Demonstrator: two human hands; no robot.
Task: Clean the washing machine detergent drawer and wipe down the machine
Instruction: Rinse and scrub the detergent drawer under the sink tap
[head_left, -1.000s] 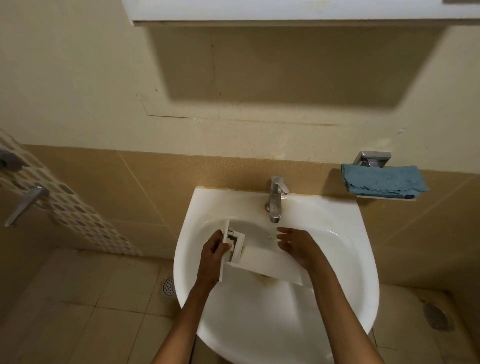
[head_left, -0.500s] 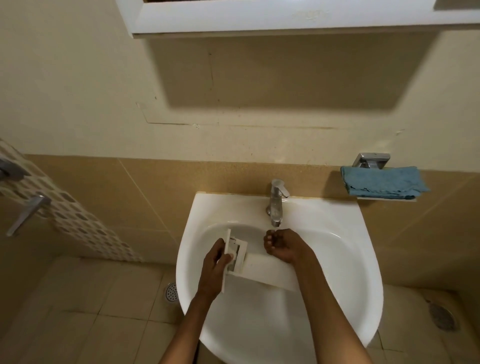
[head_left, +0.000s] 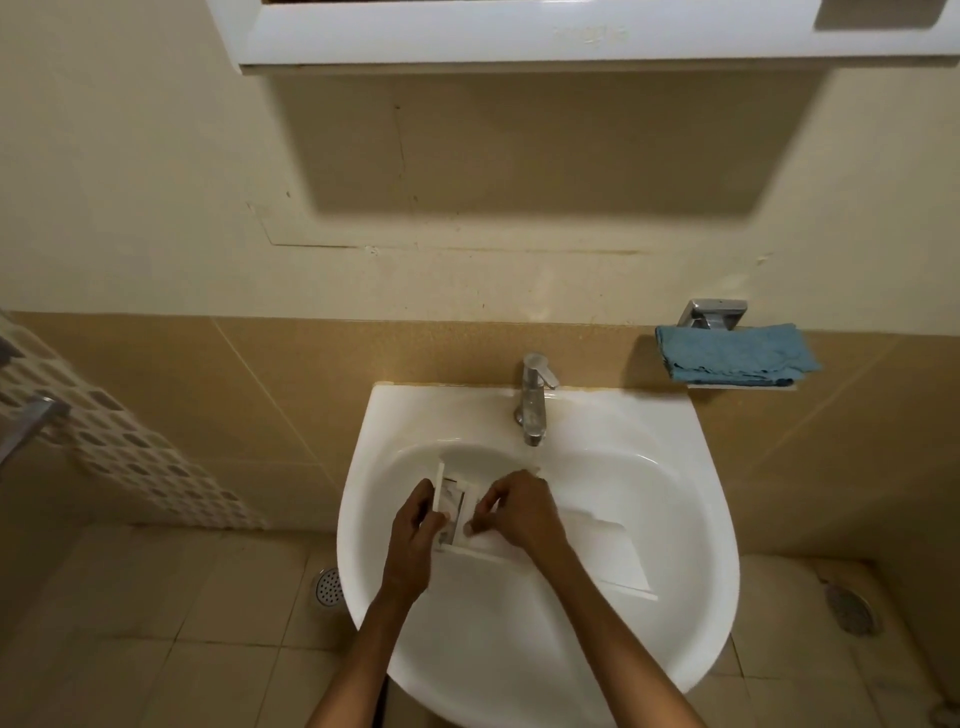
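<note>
The long, boxy white plastic detergent drawer (head_left: 597, 551) lies slantwise in the glossy ceramic sink (head_left: 701, 467), its panel end near the bowl's left rim. The left hand (head_left: 415, 525) grips that flat panel. The right hand (head_left: 519, 512) is curled over the compartments, its fingertips seemingly pinching the drawer's inner edge. A chrome tap (head_left: 532, 400) stands at the back rim. A nubby blue cloth (head_left: 735, 356) lies folded beyond the right corner.

Right hand (head_left: 519, 512): leaving the spot beneath the tap (head_left: 535, 400), crossing leftward onto the detergent drawer (head_left: 597, 551); fingers (head_left: 485, 501) uncurling from a loose fist, pinching at the front-end compartments.
</note>
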